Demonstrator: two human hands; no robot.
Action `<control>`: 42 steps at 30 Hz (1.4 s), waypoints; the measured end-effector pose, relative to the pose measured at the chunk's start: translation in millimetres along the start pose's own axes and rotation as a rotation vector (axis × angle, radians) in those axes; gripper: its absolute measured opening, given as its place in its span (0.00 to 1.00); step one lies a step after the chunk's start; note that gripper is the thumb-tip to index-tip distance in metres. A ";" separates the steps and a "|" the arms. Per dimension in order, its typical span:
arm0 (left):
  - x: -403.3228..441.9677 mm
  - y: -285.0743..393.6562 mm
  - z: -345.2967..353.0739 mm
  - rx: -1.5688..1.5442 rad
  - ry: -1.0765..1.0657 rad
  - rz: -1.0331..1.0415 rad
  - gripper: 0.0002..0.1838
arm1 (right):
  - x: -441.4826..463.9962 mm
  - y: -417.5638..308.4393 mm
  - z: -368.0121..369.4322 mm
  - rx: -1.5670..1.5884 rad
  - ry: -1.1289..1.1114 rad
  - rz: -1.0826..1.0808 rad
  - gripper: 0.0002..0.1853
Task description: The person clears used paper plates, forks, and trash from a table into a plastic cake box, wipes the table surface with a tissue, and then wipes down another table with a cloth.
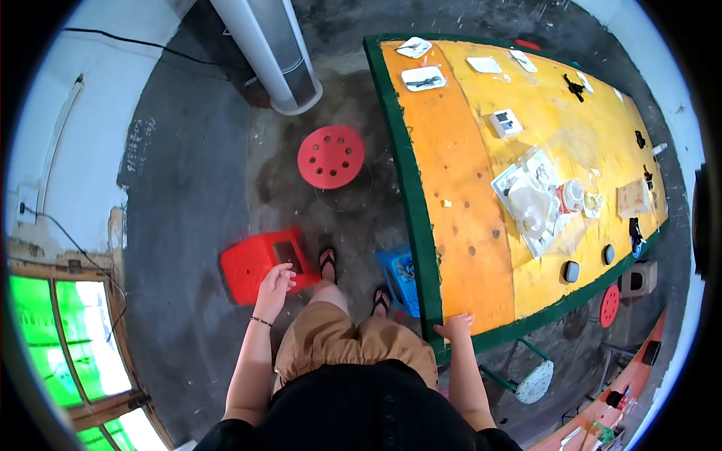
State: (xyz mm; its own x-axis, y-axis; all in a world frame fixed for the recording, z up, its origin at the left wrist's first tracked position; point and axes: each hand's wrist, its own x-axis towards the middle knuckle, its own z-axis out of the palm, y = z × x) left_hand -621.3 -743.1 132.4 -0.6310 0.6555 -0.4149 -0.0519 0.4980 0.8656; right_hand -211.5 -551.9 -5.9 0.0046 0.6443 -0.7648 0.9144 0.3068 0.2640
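Observation:
My left hand [277, 283] hangs in the air over the red plastic stool [256, 264], its fingers loosely bent and apart, holding nothing. At the near corner of the yellow-orange table [451, 248], my right hand [456, 326] rests on the top beside the green rim [412, 203], fingers stretched out and nothing visible in them. A blue plastic stool or basket [400, 276] stands partly under the table edge, between my right hand and my feet.
A round red stool [331, 157] stands ahead, near a tall white appliance [274, 60]. On the table are a tray with plastic bags [530, 210], a red-and-white tub [570, 197], a small white box [505, 123] and several white dishes [424, 78]. A round-topped stool [535, 382] stands at right.

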 end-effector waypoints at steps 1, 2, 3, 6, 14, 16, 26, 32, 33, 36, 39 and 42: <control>9.3 4.6 -3.5 -0.010 0.003 -0.014 0.16 | -1.4 -3.5 -25.2 0.106 -0.077 -0.033 0.50; 20.0 5.5 -9.1 -0.029 -0.004 -0.004 0.16 | 1.7 -8.4 -55.1 0.210 -0.156 -0.069 0.45; 32.3 4.8 -16.8 -0.034 -0.014 0.014 0.16 | 6.2 -19.4 -75.9 0.313 -0.237 -0.107 0.41; 78.5 0.9 -43.7 -0.046 -0.041 0.026 0.16 | 6.1 -79.8 -149.6 0.413 0.053 -0.097 0.34; 216.8 50.4 -89.4 -0.070 -0.189 0.041 0.15 | 38.5 -207.1 -265.2 0.691 0.556 -0.276 0.39; 243.1 65.1 -91.1 -0.055 -0.218 0.030 0.16 | 46.5 -215.6 -282.3 0.735 0.543 -0.273 0.41; 323.0 116.8 -45.8 -0.101 -0.233 -0.006 0.15 | 131.0 -198.2 -323.6 0.454 0.277 0.072 0.58; 348.3 116.2 -39.5 -0.133 -0.177 -0.085 0.16 | 143.7 -209.2 -327.3 0.338 0.183 0.046 0.60; 349.6 116.7 -40.4 -0.138 -0.160 -0.096 0.16 | 142.8 -208.2 -329.4 0.335 0.184 0.037 0.60; 349.6 117.9 -49.4 -0.155 -0.100 -0.087 0.18 | 146.9 -209.1 -325.7 0.294 0.196 0.041 0.60; 347.8 113.9 -62.2 -0.197 -0.035 -0.108 0.19 | 151.9 -213.5 -322.4 0.265 0.208 0.049 0.61; 342.5 106.8 -73.4 -0.205 0.017 -0.157 0.19 | 149.5 -210.1 -323.3 0.253 0.214 0.058 0.61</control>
State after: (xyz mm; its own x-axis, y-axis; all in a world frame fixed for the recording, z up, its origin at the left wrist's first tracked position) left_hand -899.8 -507.1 103.4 -0.6156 0.5691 -0.5451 -0.3046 0.4661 0.8306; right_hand -533.8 -293.5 14.3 -0.0011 0.7963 -0.6050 0.9868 0.0988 0.1283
